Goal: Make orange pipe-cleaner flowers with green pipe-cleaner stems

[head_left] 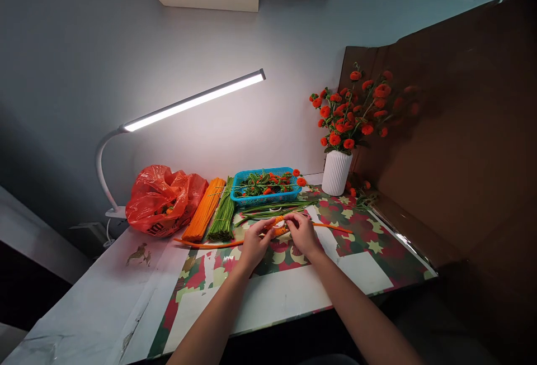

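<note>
Left hand [254, 241] and right hand [302, 233]: narrow pinch grips on curled orange fuzzy stems [218, 246], above the desk [96, 292]. Long axis side to side, tails beyond both; hands about equally near.

Open space lies over the white table strip [281, 295] nearest the person. Beyond it, the blue plastic basket [268, 200], white ribbed vase [335, 173] and crinkled red plastic bag [157, 203] block the back.
</note>
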`<state>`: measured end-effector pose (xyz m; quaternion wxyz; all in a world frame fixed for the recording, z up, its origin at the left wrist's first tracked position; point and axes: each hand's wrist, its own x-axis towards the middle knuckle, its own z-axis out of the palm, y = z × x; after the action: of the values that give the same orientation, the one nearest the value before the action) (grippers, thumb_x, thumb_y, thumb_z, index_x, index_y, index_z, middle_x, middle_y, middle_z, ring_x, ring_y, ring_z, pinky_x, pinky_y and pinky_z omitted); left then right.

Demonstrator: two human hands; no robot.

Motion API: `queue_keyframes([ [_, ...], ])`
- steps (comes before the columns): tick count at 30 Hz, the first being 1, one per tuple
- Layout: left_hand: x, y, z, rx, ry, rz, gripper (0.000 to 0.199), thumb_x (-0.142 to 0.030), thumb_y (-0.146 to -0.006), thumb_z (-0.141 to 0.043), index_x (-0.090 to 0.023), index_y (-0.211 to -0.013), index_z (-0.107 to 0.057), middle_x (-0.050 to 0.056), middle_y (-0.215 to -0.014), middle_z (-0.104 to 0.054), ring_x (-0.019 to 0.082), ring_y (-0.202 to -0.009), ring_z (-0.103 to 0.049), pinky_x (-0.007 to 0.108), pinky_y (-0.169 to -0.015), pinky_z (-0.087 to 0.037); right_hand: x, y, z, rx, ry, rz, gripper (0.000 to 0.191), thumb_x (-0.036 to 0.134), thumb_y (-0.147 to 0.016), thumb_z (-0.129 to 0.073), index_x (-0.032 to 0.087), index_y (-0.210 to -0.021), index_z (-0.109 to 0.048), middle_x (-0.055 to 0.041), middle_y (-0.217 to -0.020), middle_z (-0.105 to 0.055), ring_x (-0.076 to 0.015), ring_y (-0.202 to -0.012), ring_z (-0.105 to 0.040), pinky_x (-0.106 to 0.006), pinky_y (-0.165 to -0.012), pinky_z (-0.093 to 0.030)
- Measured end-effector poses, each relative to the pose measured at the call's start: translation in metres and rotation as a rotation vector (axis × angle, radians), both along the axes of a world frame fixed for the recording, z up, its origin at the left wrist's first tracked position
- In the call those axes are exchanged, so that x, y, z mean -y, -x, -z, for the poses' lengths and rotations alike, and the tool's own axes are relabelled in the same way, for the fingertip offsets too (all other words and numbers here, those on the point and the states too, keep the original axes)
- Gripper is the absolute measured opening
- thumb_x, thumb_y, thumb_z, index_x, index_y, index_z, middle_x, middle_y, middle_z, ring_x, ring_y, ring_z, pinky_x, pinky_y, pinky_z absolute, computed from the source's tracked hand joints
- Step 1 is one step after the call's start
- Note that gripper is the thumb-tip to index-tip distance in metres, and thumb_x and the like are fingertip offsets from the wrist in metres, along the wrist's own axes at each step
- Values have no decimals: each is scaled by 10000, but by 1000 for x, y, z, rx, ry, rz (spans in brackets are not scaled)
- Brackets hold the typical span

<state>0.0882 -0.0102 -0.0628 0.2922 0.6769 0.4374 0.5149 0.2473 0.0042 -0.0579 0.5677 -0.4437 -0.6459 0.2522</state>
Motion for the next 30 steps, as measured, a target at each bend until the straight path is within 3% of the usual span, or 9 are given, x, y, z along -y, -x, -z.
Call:
queue_keyframes([
  [5, 1, 0, -1, 11, 21, 9, 305, -331, -804, -593, -184, -1058, -673, 99, -1043, -689, 225, -902, -656, 340, -744, -557, 1, 0, -1, 3, 2, -22, 170, 188, -772, -473, 182, -785, -642, -56, -812, -667, -195, -790, -613, -312, -713, -486],
  [10, 1, -4, -2, 208, 159, -42, 567, -386, -707, -695, -180, -1213, -544, 96, -1037, -655, 181, -783, -647, 291, -616, -559, -5, 1, 7, -163, 119, 14, 168, 280, -779, -491, 178, -852, -604, -64, -835, -651, -188, -744, -610, -304, -661, -501],
  [18, 0, -2, -8, 474, 371, 9, 526, -414, -596, -765, -143, -1023, -622, 83, -886, -695, 210, -798, -655, 230, -535, -509, -10, 5, 14, -390, 338, -64, 249, 361, -654, -635, 197, -813, -535, -29, -754, -609, -169, -616, -606, -289, -551, -516],
  [22, 0, 2, -8, 598, 430, -26, 502, -410, -615, -753, -146, -1028, -642, 76, -910, -693, 186, -764, -653, 241, -552, -527, -3, -2, 2, -309, 279, 22, 202, 365, -700, -588, 193, -795, -543, -16, -672, -577, -158, -566, -561, -258, -482, -457],
  [26, -5, 6, -6, 691, 500, 22, 445, -422, -665, -704, -145, -1011, -659, 78, -845, -702, 191, -739, -666, 264, -569, -540, 2, -13, -10, -282, 144, 123, 172, 367, -757, -528, 198, -771, -553, -13, -658, -555, -156, -580, -527, -260, -500, -430],
  [30, -6, 6, -4, 673, 519, 78, 416, -426, -670, -690, -144, -976, -674, 69, -791, -710, 196, -701, -671, 297, -602, -549, 4, -12, -14, -280, 190, 22, 196, 383, -739, -549, 190, -764, -573, -7, -662, -565, -155, -590, -528, -257, -511, -427],
])
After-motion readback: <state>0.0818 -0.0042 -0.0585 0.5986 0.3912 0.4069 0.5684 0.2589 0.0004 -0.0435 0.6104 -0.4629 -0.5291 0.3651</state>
